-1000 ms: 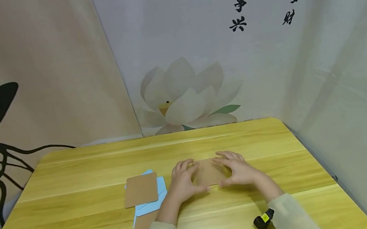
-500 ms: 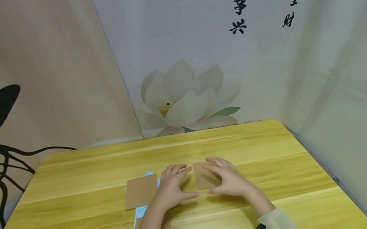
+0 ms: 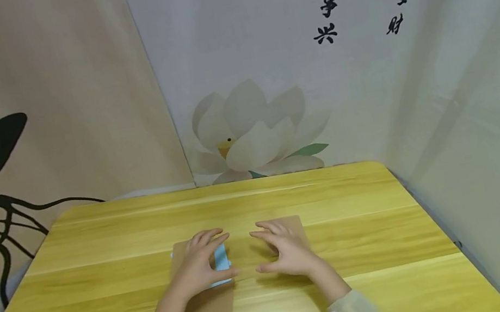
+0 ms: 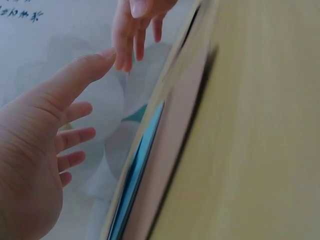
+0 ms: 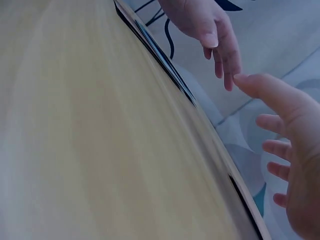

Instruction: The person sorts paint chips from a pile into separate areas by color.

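Observation:
My left hand (image 3: 195, 267) hovers over a loose pile at the left, thumb and fingers spread apart with nothing between them. In that pile a brown square card (image 3: 178, 253) lies on top, a light blue sheet (image 3: 221, 259) shows under it, and another brown card (image 3: 213, 301) sticks out toward the near side. The hand hides much of the pile. Over a single brown square card (image 3: 294, 227) on the right is my right hand (image 3: 292, 252), its fingers loosely bent and holding nothing. Both palms face each other across a gap, as the left wrist view also shows.
A wooden table (image 3: 368, 241) bears all the cards. Behind it hangs a pale curtain (image 3: 233, 26) with a printed flower and dark characters. A small black device with a yellow mark is strapped at each wrist.
Both hands have moved left, the left one from beside the single card to above the pile, the right one across the single card. The cards lie about where they were.

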`<state>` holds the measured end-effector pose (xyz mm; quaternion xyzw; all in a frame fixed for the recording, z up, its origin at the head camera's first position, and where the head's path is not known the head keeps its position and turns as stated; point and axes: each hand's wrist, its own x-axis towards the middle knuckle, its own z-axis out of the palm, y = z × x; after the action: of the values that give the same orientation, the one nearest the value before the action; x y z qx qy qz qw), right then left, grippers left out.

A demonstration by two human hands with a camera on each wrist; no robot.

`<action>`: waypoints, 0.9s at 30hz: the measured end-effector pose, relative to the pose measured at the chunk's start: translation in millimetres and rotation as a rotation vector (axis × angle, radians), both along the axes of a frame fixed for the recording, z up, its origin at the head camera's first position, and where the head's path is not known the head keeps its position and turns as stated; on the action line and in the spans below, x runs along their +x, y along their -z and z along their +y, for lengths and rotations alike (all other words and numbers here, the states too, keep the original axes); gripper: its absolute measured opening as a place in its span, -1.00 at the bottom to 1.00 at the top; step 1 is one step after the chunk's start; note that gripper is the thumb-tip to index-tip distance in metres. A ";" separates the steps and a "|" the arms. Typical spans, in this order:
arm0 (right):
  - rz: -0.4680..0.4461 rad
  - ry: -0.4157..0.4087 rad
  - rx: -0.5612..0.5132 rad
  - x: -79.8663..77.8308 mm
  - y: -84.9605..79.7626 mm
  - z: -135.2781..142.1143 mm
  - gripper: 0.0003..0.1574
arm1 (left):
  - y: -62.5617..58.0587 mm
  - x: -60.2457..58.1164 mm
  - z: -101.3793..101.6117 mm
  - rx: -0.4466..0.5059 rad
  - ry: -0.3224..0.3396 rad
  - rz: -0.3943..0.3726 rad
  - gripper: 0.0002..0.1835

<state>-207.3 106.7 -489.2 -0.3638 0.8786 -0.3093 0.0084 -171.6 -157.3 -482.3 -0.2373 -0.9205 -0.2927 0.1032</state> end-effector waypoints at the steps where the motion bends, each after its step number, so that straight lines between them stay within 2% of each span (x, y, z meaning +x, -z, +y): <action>1: 0.001 -0.002 0.000 0.7 0.4 -3.3 -0.05 | 1.5 1.1 -4.8 -0.002 -0.006 -0.004 -0.08; 13: 0.032 -0.029 -0.025 5.3 6.6 -42.6 -0.04 | 10.8 11.9 -51.8 0.008 -0.044 -0.008 -0.09; 27: 0.020 -0.032 -0.018 5.1 14.2 -73.0 -0.03 | 26.7 14.3 -83.7 0.082 -0.118 -0.059 -0.09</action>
<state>-202.1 33.7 -503.3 -0.3810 0.8699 -0.3132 0.0013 -157.3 -241.0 -509.0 -0.1692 -0.9228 -0.3307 0.1027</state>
